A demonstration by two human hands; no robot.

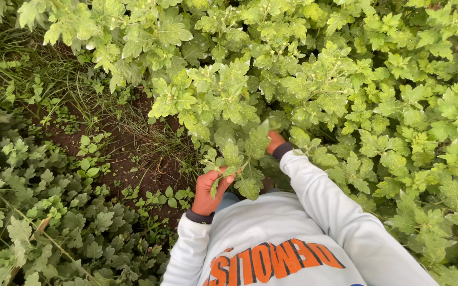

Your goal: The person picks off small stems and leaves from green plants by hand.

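Left hand [209, 191] closed around a sprig of lobed green leaves [235, 170], low in the middle, just above the white sweatshirt [271, 228]. Right hand [274, 142] buried in the tall leafy green plant [250, 100]; grip impossible to tell. Bare dark soil [128, 153] at left.

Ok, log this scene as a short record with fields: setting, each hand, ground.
setting: dense leafy plants, seen from above
left hand: fingers closed on a leafy sprig
right hand: reaching into the plants, mostly hidden by leaves; grip cannot be told
clothing: white sweatshirt with orange lettering, dark cuffs
ground: bare soil with grass and small weeds to the left
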